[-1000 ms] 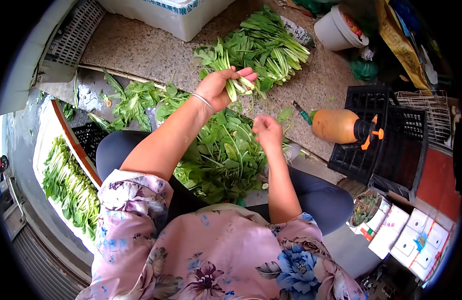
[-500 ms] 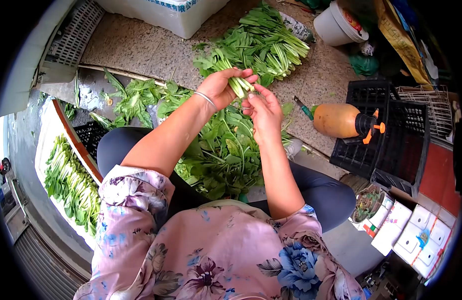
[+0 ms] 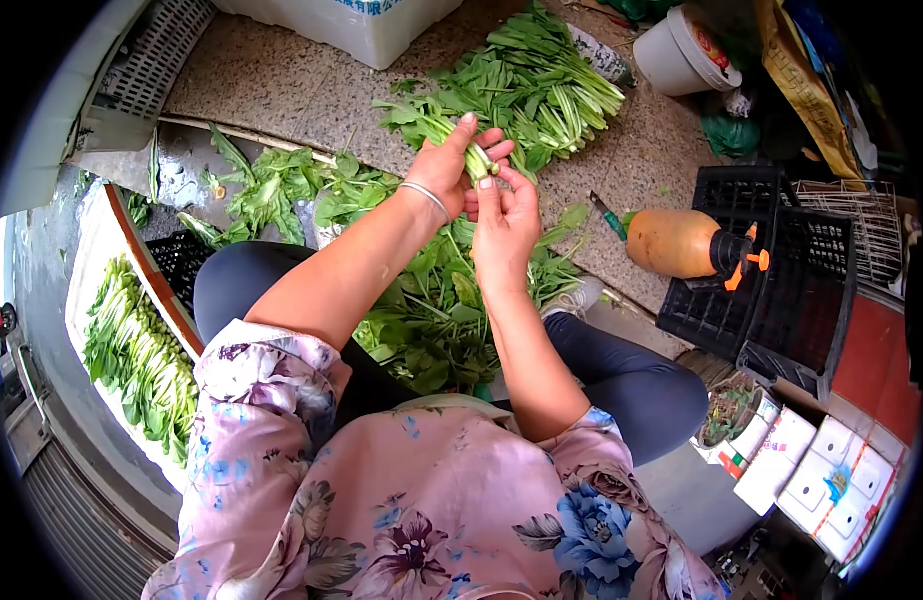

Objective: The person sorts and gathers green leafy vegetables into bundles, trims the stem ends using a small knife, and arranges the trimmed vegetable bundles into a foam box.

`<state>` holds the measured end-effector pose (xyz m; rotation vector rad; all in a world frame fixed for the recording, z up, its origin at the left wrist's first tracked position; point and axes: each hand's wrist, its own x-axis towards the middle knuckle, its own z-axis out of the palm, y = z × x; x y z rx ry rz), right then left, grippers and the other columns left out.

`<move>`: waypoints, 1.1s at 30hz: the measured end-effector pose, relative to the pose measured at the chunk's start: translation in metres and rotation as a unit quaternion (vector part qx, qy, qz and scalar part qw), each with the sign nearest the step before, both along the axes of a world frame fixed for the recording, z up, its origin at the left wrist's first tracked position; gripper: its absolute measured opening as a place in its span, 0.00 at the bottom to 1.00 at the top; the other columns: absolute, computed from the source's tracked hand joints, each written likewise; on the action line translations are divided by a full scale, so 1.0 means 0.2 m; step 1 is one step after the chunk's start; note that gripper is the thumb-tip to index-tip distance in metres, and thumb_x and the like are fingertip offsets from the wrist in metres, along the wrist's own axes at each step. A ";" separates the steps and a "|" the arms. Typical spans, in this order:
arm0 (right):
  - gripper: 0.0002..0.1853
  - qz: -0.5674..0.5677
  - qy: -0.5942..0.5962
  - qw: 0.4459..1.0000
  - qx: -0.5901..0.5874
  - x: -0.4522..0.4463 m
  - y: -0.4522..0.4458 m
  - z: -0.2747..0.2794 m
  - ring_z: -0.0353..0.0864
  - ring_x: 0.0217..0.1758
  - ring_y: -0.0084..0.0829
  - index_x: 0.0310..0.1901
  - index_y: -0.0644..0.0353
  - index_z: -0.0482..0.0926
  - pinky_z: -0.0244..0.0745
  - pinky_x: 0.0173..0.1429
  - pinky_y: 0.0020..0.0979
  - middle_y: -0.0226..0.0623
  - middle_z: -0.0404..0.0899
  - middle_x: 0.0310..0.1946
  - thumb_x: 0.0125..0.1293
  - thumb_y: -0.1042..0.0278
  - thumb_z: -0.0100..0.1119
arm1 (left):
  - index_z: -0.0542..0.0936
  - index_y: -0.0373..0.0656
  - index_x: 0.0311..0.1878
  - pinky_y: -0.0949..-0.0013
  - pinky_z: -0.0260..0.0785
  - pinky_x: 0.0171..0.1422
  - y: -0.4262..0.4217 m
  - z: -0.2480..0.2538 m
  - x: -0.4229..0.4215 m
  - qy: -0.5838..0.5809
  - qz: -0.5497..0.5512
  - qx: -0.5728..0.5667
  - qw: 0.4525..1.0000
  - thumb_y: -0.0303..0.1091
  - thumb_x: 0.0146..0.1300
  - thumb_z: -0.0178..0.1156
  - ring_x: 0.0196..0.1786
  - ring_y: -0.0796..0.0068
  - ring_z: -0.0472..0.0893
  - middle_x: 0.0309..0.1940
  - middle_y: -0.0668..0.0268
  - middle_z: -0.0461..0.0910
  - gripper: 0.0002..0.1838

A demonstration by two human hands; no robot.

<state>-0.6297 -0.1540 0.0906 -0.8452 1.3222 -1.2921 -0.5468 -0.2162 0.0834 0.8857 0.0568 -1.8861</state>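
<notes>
My left hand (image 3: pixel 448 172) is closed around a small bunch of leafy greens (image 3: pixel 478 160), its thumb raised along the pale stems and the leaves pointing to the upper left. At the cut stem ends, my right hand (image 3: pixel 508 232) pinches with thumb and fingers. Just beyond lies a large pile of the same greens (image 3: pixel 552 85) on the stone slab (image 3: pixel 282 85), stems toward the right. Between my legs is a heap of loose leaves (image 3: pixel 432 320), partly hidden by my forearms.
Right of my hands are a knife (image 3: pixel 609 216), an orange spray bottle (image 3: pixel 672 243) and black crates (image 3: pixel 762 270). A white bucket (image 3: pixel 682 55) and a foam box (image 3: pixel 362 30) stand at the back. On the left, a white container (image 3: pixel 94 290) holds trimmed greens (image 3: pixel 142 365). Leaves litter the floor.
My right hand has moved slightly left, staying at the stem ends. My left thumb has come up over the bunch, which is still in my left hand.
</notes>
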 end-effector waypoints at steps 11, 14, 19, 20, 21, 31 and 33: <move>0.16 0.071 0.062 0.994 -0.055 -0.06 0.01 -0.15 0.78 0.33 0.22 0.51 0.68 0.67 0.74 0.37 0.22 0.38 0.78 0.31 0.62 0.73 0.54 | 0.69 0.42 0.32 0.60 0.74 0.42 0.03 -0.05 0.06 -0.089 -0.040 0.050 0.994 0.40 0.63 0.52 0.30 0.70 0.76 0.26 0.65 0.75 0.12; 0.11 0.080 0.071 0.992 0.069 -0.22 -0.11 -0.31 0.70 0.24 0.17 0.42 0.62 0.77 0.67 0.31 0.17 0.27 0.77 0.25 0.62 0.66 0.55 | 0.70 0.42 0.29 0.63 0.75 0.39 0.02 -0.11 0.09 -0.102 0.063 0.078 0.990 0.41 0.61 0.56 0.21 0.77 0.69 0.18 0.69 0.66 0.13; 0.18 -0.064 0.601 0.794 0.066 -0.49 -0.28 -0.86 0.75 0.43 0.32 0.50 0.60 0.72 0.68 0.47 0.35 0.43 0.71 0.48 0.58 0.66 0.57 | 0.70 0.43 0.25 0.70 0.75 0.32 -0.01 -0.11 0.12 -0.204 0.062 0.121 0.969 0.38 0.55 0.63 0.19 0.77 0.68 0.17 0.70 0.66 0.13; 0.18 -0.063 0.599 0.796 0.065 -0.54 -0.31 -0.95 0.75 0.43 0.32 0.50 0.60 0.72 0.68 0.47 0.35 0.43 0.71 0.48 0.58 0.66 0.57 | 0.71 0.43 0.25 0.69 0.75 0.33 -0.01 -0.12 0.12 -0.212 0.053 0.120 0.968 0.37 0.55 0.62 0.19 0.78 0.68 0.16 0.70 0.65 0.12; 0.18 -0.029 0.519 0.852 0.063 -0.56 -0.33 -0.96 0.75 0.38 0.30 0.49 0.62 0.72 0.70 0.43 0.31 0.41 0.74 0.44 0.57 0.67 0.58 | 0.71 0.43 0.25 0.68 0.75 0.33 -0.01 -0.14 0.12 -0.220 0.044 0.118 0.967 0.37 0.56 0.62 0.19 0.78 0.67 0.16 0.70 0.65 0.12; 0.09 0.076 -0.263 0.922 0.273 -0.33 -0.14 -0.43 0.72 0.24 0.20 0.37 0.63 0.76 0.69 0.30 0.21 0.32 0.77 0.27 0.60 0.66 0.58 | 0.67 0.34 0.51 0.62 0.72 0.44 0.02 -0.22 0.06 -0.222 -0.126 0.128 0.958 0.40 0.62 0.54 0.43 0.63 0.75 0.42 0.56 0.75 0.21; 0.09 0.097 -0.328 0.902 0.263 -0.29 -0.10 -0.36 0.71 0.24 0.18 0.35 0.62 0.76 0.70 0.28 0.21 0.32 0.77 0.25 0.60 0.65 0.59 | 0.69 0.33 0.51 0.63 0.72 0.45 0.03 -0.19 0.06 -0.127 -0.172 0.043 0.976 0.39 0.61 0.55 0.43 0.63 0.75 0.42 0.56 0.75 0.21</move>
